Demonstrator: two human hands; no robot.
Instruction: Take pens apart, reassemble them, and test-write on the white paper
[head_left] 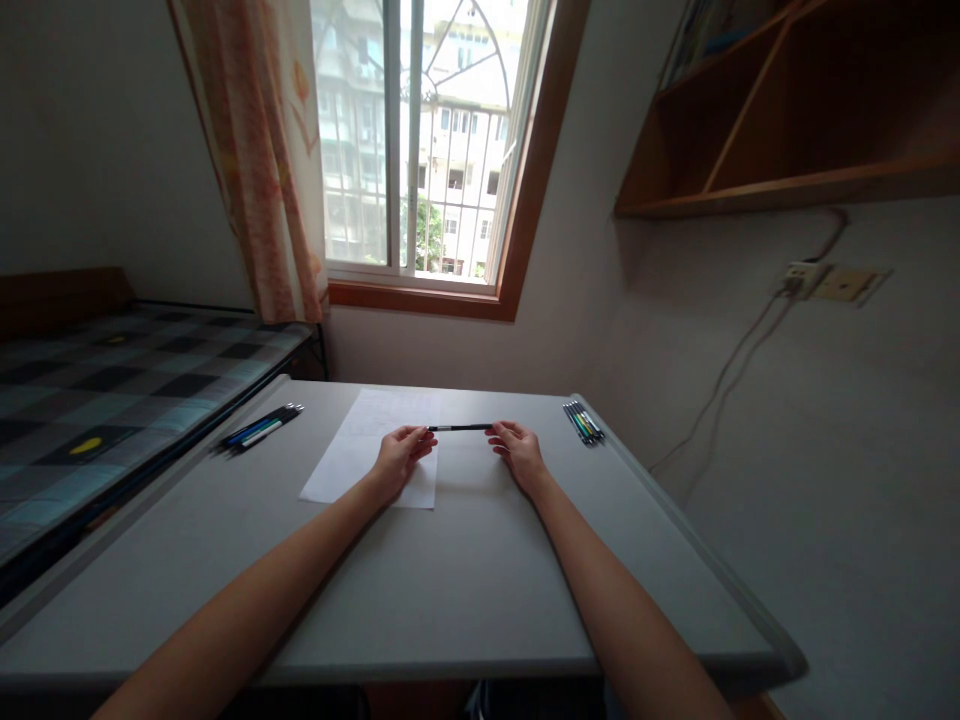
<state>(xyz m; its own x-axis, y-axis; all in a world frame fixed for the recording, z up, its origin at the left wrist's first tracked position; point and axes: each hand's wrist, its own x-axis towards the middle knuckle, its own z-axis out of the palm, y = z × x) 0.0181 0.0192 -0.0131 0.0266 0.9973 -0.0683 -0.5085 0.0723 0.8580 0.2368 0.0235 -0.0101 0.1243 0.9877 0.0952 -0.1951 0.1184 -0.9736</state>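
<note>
Daylight from a barred window [450, 190] falls across a pale table [465, 600], with a patterned curtain [270, 150] and a checked bed [157, 365] off to the left and a wooden shelf [787, 190] high on the right wall. Held level between the two hands, a dark pen [460, 428] appears lifted off the tabletop, in front of the person and mostly to the right of a white sheet of paper [352, 465]. The left hand [399, 462] pinches one end in its fingertips, close to a lighter band on the barrel, and the right hand [519, 453] pinches the other end; the remaining fingers of both look loosely curled. To hold it well, I would pinch lightly with thumb and fingertips and keep both wrists in line with the barrel, so any push or pull runs straight along it (a sideways twist would be more likely to bend it or make it slip). Working just above the table also seems sensible, since a dropped piece would not fall far. A bunch of pens [259, 430] lies near the left edge and a neat row of pens [583, 422] near the right, both well apart from the hands.
</note>
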